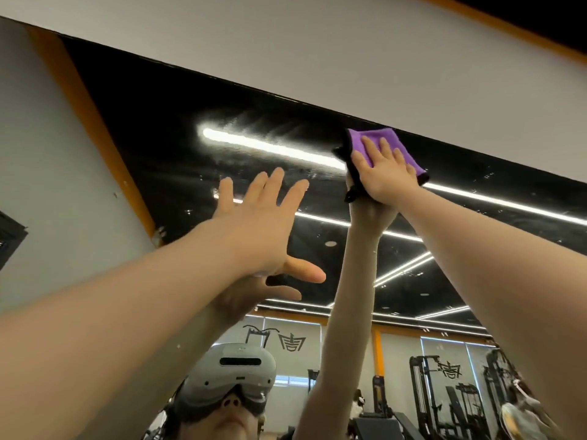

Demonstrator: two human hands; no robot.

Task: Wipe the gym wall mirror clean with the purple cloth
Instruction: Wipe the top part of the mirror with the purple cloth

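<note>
The wall mirror (178, 128) fills most of the view, and its top edge runs diagonally from upper left to right. My right hand (386, 168) presses the purple cloth (360, 141) flat against the glass just under that top edge, fingers straight. The cloth has a black backing that hangs out at its left side. My left hand (260, 223) lies flat on the mirror lower and to the left, fingers spread, holding nothing. Smears and streaks show on the glass around the reflected light strip between the two hands.
A white wall (349, 52) runs above the mirror. At left the glass shows a grey wall with an orange stripe (95, 122). It also reflects my headset (238, 373), my raised arms, gym machines (444, 392) and another person (521, 411) at lower right.
</note>
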